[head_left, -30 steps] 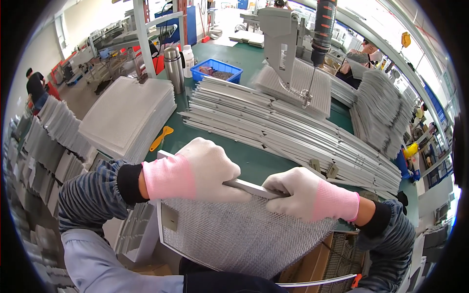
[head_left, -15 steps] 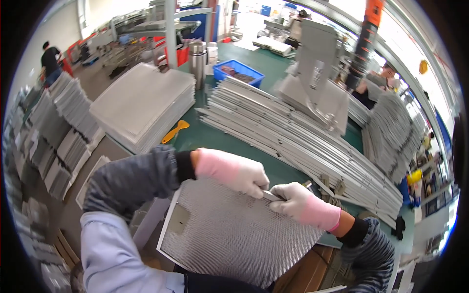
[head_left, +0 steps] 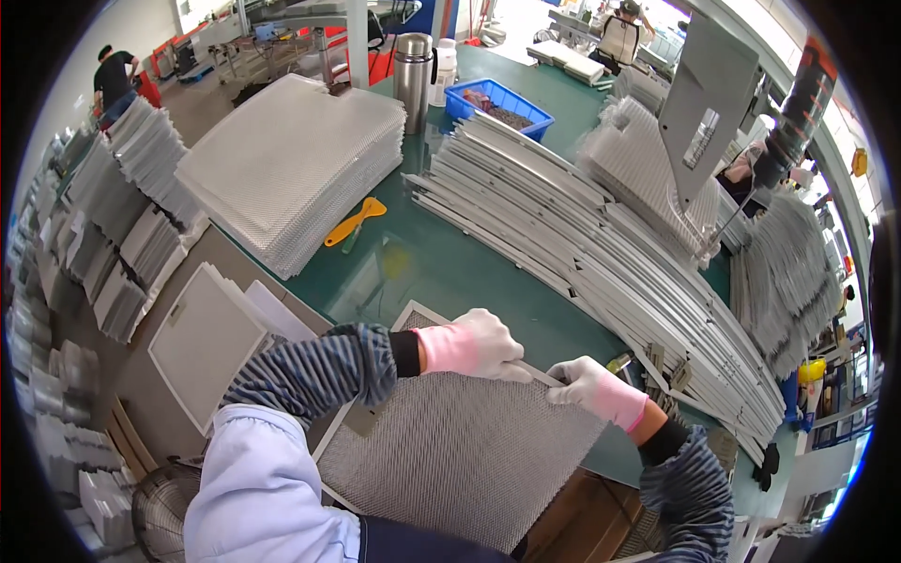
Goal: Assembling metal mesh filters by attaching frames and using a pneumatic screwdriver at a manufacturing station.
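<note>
A silvery mesh filter panel lies in front of my body, with a pale metal frame along its left side. Both gloved hands are at its far edge. My left hand is closed around a narrow metal frame strip. My right hand pinches the same strip a short way to the right, thumb on top. A short length of the strip shows between the hands; how it meets the mesh is hidden by my fingers. A small plate sits on the panel near my left sleeve.
Long metal frame strips lie across the green table. At the left stands a stack of mesh sheets, beside a yellow scraper. Behind are a steel thermos and a blue bin. An orange-black tool hangs at the right.
My hands have drawn slightly apart, so more of the strip shows between them. The view has shifted, bringing a framed panel at the left into fuller sight.
</note>
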The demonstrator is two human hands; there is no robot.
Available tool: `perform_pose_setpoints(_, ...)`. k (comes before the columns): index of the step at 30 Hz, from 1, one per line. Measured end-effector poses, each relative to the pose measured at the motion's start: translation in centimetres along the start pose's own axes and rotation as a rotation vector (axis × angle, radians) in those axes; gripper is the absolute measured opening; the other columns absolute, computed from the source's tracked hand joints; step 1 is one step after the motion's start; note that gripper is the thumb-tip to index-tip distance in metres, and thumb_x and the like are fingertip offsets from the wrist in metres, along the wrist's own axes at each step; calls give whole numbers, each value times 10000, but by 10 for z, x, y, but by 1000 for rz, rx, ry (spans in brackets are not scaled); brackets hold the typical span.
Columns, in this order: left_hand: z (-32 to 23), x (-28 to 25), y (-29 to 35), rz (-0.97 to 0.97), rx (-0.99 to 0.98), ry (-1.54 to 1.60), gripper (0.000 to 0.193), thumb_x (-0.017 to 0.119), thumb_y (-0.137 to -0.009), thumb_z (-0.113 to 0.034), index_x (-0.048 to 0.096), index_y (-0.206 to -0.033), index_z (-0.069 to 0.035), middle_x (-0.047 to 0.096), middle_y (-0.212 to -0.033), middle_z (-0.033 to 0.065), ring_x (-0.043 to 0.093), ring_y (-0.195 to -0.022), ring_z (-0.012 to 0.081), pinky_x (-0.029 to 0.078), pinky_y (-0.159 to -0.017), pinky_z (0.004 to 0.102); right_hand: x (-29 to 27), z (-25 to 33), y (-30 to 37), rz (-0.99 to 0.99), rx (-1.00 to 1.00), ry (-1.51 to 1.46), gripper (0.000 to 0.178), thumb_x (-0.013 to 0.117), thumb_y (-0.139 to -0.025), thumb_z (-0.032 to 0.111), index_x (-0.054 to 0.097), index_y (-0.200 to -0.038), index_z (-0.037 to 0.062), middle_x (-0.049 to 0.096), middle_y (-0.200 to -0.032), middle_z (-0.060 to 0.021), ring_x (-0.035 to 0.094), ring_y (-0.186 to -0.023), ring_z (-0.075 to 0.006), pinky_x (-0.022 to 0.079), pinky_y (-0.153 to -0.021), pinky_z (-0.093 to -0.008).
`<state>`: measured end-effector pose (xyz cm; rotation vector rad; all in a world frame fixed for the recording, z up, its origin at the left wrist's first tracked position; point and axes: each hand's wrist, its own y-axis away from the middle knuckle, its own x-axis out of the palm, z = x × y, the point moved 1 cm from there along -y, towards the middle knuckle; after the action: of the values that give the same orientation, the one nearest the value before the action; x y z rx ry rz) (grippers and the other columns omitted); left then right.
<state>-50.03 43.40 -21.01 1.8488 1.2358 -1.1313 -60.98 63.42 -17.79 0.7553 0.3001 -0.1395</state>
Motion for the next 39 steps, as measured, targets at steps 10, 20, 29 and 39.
perform_pose_setpoints(10,185,-21,115,-497,-1109,-934,151,631,-847,-222,594,-866,-76,588,-851,92,652,-762,248,559,-644,364,3,-46,-21,-129,-252,-364,403,660,-810,16,601,-1201,-61,680,-1022,-59,620,-855,-105,503,-816,-252)
perform_pose_setpoints(20,-37,24,1,-267,162,-43,440,562,-788,-9,635,-1164,-226,520,-870,99,594,-715,259,531,-588,371,1,-63,-9,-170,-234,-38,386,621,-847,57,595,-1228,3,703,-976,-91,623,-828,-123,491,-786,-269)
perform_pose_setpoints(29,47,-1,88,-469,-121,-377,402,632,-760,-33,720,-1045,-303,510,-733,47,573,-624,208,489,-535,329,10,-51,-3,-203,-129,-9,384,600,-858,37,575,-1236,-26,652,-878,-41,543,-761,-85,462,-731,-236)
perform_pose_setpoints(39,78,-28,101,-813,-317,-485,598,741,-729,-132,558,-1297,-88,583,-1032,99,557,-966,292,462,-861,406,0,-38,-15,-207,-226,97,398,620,-861,99,576,-1239,-19,697,-927,-165,654,-801,-173,514,-773,-288)
